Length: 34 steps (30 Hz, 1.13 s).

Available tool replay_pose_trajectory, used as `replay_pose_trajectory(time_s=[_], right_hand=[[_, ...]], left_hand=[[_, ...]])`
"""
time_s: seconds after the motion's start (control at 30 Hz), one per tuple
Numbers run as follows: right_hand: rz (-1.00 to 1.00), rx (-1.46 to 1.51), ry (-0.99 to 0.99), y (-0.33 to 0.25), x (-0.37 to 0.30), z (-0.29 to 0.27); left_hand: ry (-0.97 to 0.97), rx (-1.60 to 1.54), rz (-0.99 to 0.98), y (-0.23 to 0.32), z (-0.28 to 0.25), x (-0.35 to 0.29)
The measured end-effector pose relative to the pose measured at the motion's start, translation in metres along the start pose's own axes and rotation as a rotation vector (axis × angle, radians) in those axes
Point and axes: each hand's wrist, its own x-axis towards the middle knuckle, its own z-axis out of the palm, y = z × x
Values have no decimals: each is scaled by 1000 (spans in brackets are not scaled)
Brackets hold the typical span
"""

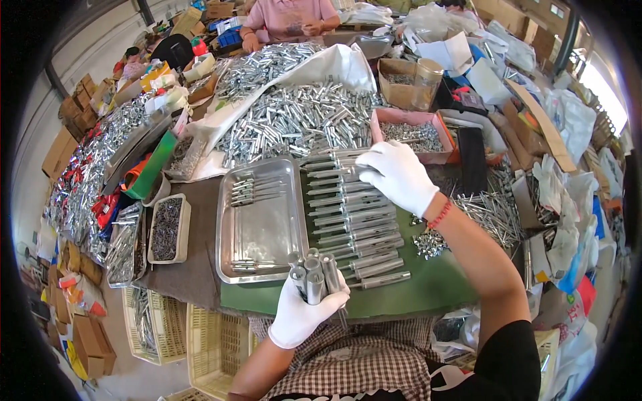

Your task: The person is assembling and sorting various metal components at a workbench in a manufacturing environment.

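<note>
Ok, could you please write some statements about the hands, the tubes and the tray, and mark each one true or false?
1. The left hand holds a bundle of metal tubes. True.
2. The right hand is bare. False: it wears a white glove, as the left one does.
3. A row of metal tubes lies on the green mat, to the right of the steel tray. True.
4. The steel tray is filled to the rim with tubes. False: only a few pieces lie in it, and most of its bottom is bare.
5. The right hand rests at the far end of the row. True.
</note>
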Motion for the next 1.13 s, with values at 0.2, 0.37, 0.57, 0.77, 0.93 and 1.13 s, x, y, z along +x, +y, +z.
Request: replay_pose_trajectory(time_s=[0.2, 0.37, 0.57, 0.77, 0.93, 1.13], right_hand=[[-53, -17, 74, 5, 5, 17], [-47, 92, 82, 6, 5, 21], [-51, 122, 190, 4, -4, 8], [315, 587, 309, -22, -47, -17], [557, 996, 400, -56, -86, 4], [682, 1375, 447, -66, -103, 14]], left_hand=[[76, 93, -28, 10, 5, -1], [38, 265, -20, 12, 13, 10], [55, 523, 114, 9, 27, 20], [128, 1100, 385, 35, 41, 50], [88, 1425, 597, 18, 45, 90], [7, 1605, 615, 10, 47, 115]])
